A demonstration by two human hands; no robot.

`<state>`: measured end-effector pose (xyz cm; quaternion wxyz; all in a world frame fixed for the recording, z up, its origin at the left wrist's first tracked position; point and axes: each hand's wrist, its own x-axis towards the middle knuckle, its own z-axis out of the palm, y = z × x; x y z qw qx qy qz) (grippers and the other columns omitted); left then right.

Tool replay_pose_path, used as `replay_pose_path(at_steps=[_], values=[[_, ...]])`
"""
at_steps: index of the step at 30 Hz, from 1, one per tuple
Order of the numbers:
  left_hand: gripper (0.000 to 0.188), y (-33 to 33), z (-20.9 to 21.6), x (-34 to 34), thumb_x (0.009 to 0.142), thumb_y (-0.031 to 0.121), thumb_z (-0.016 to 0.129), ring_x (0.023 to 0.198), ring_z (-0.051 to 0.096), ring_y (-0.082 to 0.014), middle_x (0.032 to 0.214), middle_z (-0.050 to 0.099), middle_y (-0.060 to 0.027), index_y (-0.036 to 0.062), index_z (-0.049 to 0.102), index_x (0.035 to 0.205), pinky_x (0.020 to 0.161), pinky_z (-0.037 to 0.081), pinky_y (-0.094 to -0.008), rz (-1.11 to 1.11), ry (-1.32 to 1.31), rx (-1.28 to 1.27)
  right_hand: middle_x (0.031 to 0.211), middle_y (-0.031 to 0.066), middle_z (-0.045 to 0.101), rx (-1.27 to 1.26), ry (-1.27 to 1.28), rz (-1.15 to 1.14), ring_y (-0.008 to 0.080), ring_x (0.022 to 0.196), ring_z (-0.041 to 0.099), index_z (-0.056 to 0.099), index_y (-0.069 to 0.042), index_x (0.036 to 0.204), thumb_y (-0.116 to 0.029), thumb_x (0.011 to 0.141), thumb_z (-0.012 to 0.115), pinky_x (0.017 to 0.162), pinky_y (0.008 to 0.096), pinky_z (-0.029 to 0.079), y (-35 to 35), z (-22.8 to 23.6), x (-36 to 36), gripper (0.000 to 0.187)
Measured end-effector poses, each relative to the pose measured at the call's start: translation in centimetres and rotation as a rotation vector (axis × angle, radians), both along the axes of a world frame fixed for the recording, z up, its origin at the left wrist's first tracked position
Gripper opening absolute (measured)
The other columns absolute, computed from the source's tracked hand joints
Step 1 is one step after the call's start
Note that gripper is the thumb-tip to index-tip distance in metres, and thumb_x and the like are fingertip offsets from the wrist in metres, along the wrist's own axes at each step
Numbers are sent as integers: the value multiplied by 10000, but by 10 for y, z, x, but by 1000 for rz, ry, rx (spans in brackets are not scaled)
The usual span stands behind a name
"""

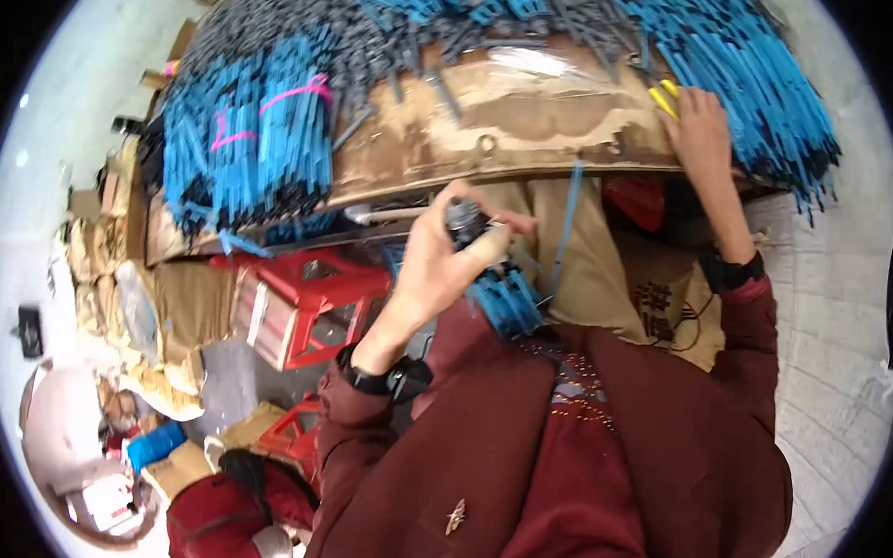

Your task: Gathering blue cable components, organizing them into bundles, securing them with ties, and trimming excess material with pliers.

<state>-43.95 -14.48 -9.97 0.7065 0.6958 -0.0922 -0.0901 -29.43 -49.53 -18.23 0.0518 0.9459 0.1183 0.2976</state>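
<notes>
My left hand (442, 254) is wrapped round a bundle of thin blue strips (508, 299) with dark ends, held in front of my torso. The grey tops of the bundle (462, 217) show between thumb and fingers, and the blue lengths hang below the palm. My right hand (702, 135) is at the right of the wooden table, its fingers closed at the yellow handles of a pair of pliers (662, 98). The fingers partly hide the tool, whose dark jaws point away from me. A single blue strip (569, 214) hangs from the table's near edge.
Blue strips (758, 83) lie piled at the right of the wooden table (531, 125). Bundles with pink ties (250, 125) lie at its left, grey pieces (278, 27) behind. Below are red stools (314, 279), a dark red bag (227, 522) and cardboard (176, 471).
</notes>
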Motion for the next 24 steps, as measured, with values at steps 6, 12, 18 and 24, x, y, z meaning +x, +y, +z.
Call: replay_pose_path(at_steps=[6, 12, 18, 24], values=[[124, 7, 12, -19, 899, 8, 606, 1030, 668, -244, 1011, 702, -182, 17, 496, 956, 891, 511, -345, -40, -26, 61, 968, 106, 562, 38, -21, 34, 287, 943, 514, 609, -39, 1079, -302, 897, 645, 810, 422, 445, -1, -8, 23, 323], [127, 17, 4, -28, 897, 14, 617, 1028, 647, -215, 1020, 704, -161, 22, 500, 948, 892, 493, -327, -15, -77, 27, 930, 50, 563, 790, -67, 299, 182, 826, 516, 597, -42, 1116, -242, 949, 590, 716, 338, 449, 25, 13, -28, 261], [117, 13, 7, -21, 905, 23, 606, 1007, 626, -132, 1043, 707, -124, 23, 496, 946, 872, 471, -280, -16, -68, 3, 876, 4, 530, 1603, 754, 511, 53, 705, 469, 527, -10, 1185, -190, 978, 488, 593, 207, 381, 98, 35, -86, 276], [122, 15, 0, -17, 899, 9, 611, 1055, 633, -194, 1067, 696, -167, 12, 502, 952, 905, 482, -320, 8, -84, 1, 880, 42, 533, 1576, 1049, 720, 91, 687, 485, 521, -9, 1139, -170, 937, 552, 590, 257, 399, 150, 32, -158, 260]])
